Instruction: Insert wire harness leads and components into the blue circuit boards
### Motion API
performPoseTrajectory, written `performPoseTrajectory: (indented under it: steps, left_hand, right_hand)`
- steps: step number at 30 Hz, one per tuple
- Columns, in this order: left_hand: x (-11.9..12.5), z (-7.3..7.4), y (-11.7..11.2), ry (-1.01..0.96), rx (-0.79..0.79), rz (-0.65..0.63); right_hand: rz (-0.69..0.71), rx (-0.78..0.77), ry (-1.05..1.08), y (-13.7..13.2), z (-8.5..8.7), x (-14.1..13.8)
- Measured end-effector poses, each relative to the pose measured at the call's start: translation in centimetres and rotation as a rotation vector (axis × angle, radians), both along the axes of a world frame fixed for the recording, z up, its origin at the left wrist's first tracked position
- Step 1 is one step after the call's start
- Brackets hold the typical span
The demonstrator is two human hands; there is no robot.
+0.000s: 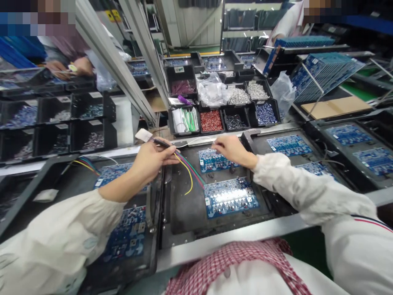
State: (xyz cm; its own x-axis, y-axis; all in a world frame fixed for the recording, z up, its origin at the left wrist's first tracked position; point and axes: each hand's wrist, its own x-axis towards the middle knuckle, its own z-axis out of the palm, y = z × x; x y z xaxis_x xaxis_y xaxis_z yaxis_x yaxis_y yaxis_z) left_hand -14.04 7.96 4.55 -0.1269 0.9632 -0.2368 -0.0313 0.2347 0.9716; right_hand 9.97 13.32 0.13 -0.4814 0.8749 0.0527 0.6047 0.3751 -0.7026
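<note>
My left hand (156, 159) is closed around a black-sleeved wire harness (161, 142) with a white tab (143, 135) at its far end. Red, green and blue wires (192, 167) run from it to the left edge of the nearer blue circuit board (231, 197). A loose yellow wire (190, 178) curls down, its tip free above the tray. From the harness a thin white wire (196, 140) arcs across to my right hand (231, 148), whose fingertips pinch it over the upper left of the farther circuit board (215, 160). The exact wire end is hidden by the fingers.
Both boards lie in a dark tray (184, 217). Neighbouring trays hold more boards, with another wired harness (87, 164) on the left. Black parts bins (210, 121) line the back, beside a slanted metal post (119, 69). Another person's hands (70, 69) work at far left.
</note>
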Motion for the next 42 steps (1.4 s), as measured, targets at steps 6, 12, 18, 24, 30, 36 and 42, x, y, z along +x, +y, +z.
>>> performPoseTrajectory:
  steps: [6,12,18,24,30,36,42]
  left_hand:
    - [-0.5,-0.6,2.1,-0.053,0.06,0.011]
    - [-0.4,-0.8,3.2,-0.07,0.052,0.035]
    - [-0.6,-1.4,3.5,-0.055,0.069,0.041]
    - [-0.6,-1.9,3.4,-0.052,0.049,0.039]
    - [-0.4,-2.0,3.6,-0.04,0.054,0.008]
    - [-0.6,-2.0,3.8,-0.057,0.045,0.022]
    - [-0.6,-2.2,4.0,-0.04,0.047,0.038]
  right_hand:
    - [0.011,0.073,-0.069,4.5,-2.9,-1.5]
    - [0.013,-0.018,-0.008,4.3,-2.8,-0.9]
    - [0.208,-0.094,-0.035,4.4,-2.5,-0.5]
    - [-0.01,-0.015,-0.039,4.4,-2.6,-1.2]
    - [-0.006,0.037,-0.098,4.7,-3.0,-1.1]
    - [-0.015,0.068,-0.141,4.6,-3.5,-1.3]
    - [-0.015,0.141,-0.279,4.3,-3.2,-1.7]
